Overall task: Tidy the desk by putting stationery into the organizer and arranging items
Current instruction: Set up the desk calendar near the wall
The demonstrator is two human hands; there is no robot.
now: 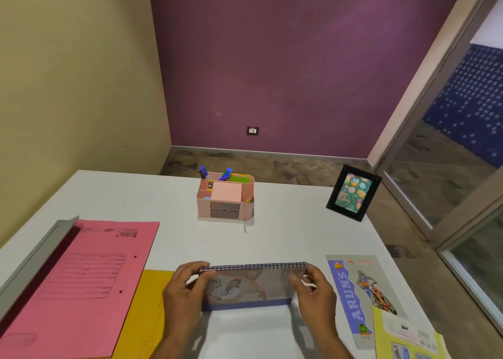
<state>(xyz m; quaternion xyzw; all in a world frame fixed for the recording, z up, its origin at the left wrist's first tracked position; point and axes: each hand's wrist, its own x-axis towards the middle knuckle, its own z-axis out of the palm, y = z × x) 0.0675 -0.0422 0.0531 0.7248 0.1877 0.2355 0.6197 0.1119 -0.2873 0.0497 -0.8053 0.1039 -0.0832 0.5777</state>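
Spiral desk calendar, upright on white tabletop; left hand and right hand fingers pinching its top corners. Pink organizer well behind. Pink folder at left.

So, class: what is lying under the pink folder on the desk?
A yellow folder pokes out beneath the pink folder's right edge, and something grey with a dark strip shows along its left edge. How far either one runs underneath is covered.

Both hands, left hand and right hand, grip the ends of a spiral-bound desk calendar standing near the desk's front edge; the pink organizer sits toward the far edge.
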